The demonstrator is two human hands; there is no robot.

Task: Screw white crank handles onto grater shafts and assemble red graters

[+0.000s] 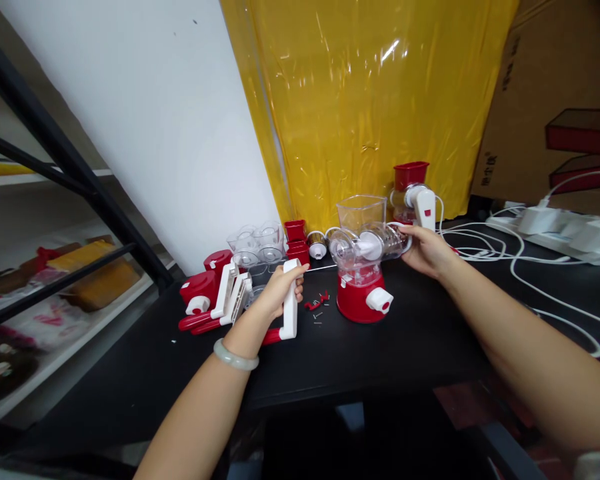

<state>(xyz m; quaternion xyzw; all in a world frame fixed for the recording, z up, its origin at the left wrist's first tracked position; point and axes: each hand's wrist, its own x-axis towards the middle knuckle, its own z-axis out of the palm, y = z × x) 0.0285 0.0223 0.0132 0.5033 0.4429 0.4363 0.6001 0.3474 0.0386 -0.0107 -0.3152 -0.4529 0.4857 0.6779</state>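
A red-based rotary grater [363,297] with a clear hopper [361,212] and a clear drum housing stands on the black table [390,353]. My right hand [427,252] grips the right end of the clear drum housing [385,241]. My left hand [279,288] is closed around a white crank handle with a red grip [290,313], held upright just left of the grater. Small red clips and metal screws [319,303] lie between the handle and the grater's base.
Left of my hand lie more red and white handles [210,303], clear cups [255,243] and red parts [296,240]. A second assembled grater [414,193] stands behind. White cables and power strips [555,223] cover the right side. Yellow plastic sheet [370,100] hangs behind; a shelf [55,280] is at left.
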